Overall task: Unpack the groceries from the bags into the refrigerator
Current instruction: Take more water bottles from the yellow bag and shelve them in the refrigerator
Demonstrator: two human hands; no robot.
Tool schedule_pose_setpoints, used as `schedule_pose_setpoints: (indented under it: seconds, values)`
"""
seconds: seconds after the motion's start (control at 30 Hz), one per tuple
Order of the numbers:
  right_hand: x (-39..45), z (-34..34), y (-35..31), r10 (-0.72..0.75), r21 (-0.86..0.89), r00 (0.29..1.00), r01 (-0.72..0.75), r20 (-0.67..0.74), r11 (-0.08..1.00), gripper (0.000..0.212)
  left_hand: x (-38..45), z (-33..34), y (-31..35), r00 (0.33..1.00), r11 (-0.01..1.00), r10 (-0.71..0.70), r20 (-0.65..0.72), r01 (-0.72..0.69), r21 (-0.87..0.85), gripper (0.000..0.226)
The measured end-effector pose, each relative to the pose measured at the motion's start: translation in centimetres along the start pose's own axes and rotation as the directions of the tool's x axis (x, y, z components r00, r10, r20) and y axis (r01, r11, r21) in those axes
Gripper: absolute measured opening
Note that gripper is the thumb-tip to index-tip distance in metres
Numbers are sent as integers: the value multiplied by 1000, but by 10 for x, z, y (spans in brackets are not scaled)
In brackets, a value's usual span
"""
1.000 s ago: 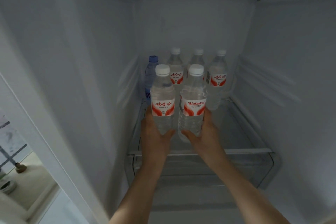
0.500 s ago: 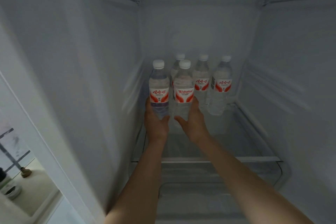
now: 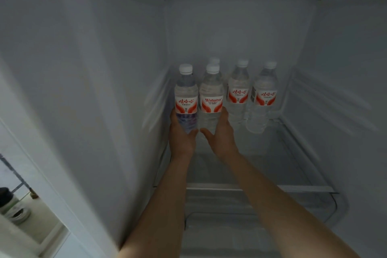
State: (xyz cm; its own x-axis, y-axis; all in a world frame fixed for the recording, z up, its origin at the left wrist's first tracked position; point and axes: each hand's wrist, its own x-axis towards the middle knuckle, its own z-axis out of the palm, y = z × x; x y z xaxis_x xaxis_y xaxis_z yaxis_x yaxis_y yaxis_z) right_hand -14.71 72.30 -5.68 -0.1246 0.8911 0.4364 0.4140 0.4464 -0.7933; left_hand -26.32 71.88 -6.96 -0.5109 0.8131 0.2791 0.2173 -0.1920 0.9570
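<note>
Gripping two water bottles deep in refrigerator (image 3: 230, 33): I see left hand (image 3: 181, 136) curled round left bottle (image 3: 186, 98), right hand (image 3: 221, 135) curled round right bottle (image 3: 211, 98), beside rear bottles (image 3: 238, 92) on glass shelf (image 3: 293, 153).

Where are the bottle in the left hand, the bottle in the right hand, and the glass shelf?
left-hand bottle (image 3: 186, 102), head view, on its red label.
right-hand bottle (image 3: 211, 104), head view, on its Wahaha label.
glass shelf (image 3: 293, 188), head view, on its front rim.
</note>
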Motion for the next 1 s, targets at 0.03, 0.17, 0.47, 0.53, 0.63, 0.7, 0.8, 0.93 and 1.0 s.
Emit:
schedule_pose_setpoints:
  seconds: [0.03, 0.17, 0.47, 0.53, 0.63, 0.7, 0.8, 0.93, 1.0]
  values:
    - [-1, 0, 0, 2, 2, 1000, -2, 0, 1000, 88, 1, 0, -2, 1000, 1000, 5, -4, -5, 28, 64]
    - [-4, -1, 2, 34, -6, 999, -33, 36, 999, 89, 7, -1, -8, 1000, 987, 30, 0, -30, 159, 63]
    - [-35, -46, -10, 228, 85, 973, -231, 49, 969, 69, -59, -15, 17, 993, 955, 105, 47, -114, 274, 55]
    - [-52, -60, -16, 218, 123, 976, -216, 0, 969, 59, -90, -23, 29, 995, 960, 66, 77, -85, 266, 61]
    - [-87, -71, -21, 142, 125, 989, -137, -33, 983, 48, -128, -29, 43, 999, 976, -18, 41, 9, 217, 53]
    - [-115, -76, -23, 91, 105, 995, -86, -40, 991, 44, -155, -34, 51, 1000, 986, 8, 8, -9, 166, 43]
    - [-161, -85, -21, 40, 59, 997, -37, -62, 998, 42, -205, -45, 56, 997, 992, 24, 72, -33, 124, 35]
    - [-231, -98, -17, 7, -4, 997, -7, -76, 1000, 38, -281, -65, 50, 971, 988, -49, 234, 12, 155, 33]
    - [-269, -103, -17, 50, -27, 995, -53, -89, 998, 38, -312, -78, 39, 955, 985, -36, 295, -16, 171, 32]
